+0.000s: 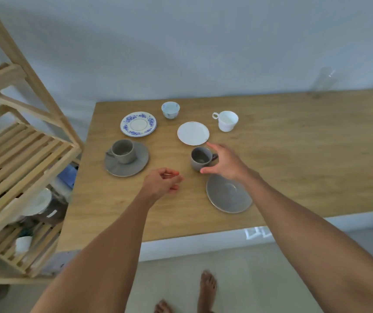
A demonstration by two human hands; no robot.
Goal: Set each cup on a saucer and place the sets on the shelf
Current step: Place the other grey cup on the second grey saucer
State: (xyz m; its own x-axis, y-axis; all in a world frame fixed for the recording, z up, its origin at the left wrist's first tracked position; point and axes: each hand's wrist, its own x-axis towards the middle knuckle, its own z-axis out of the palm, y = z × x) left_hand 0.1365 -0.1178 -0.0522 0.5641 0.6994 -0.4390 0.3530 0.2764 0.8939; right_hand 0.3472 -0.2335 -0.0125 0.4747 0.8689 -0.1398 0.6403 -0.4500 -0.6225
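Observation:
On the wooden table [294, 154] one grey cup [123, 151] stands on a grey saucer [140, 162] at the left. A second grey cup [200, 158] stands bare on the table, and my right hand [224, 162] is spread open just right of it, fingers around its handle side without a clear grip. A free grey saucer [228, 193] lies near the front edge. My left hand [164, 184] hovers loosely curled and holds nothing. Farther back are a blue-flowered saucer [138, 124], a small blue-patterned cup [170, 110], a white saucer [193, 133] and a white cup [227, 120].
A slatted wooden shelf [20, 159] stands left of the table, with white dishes on its lower levels. A clear glass [322, 82] stands at the table's back right by the wall. My bare feet [207, 288] are on the floor below.

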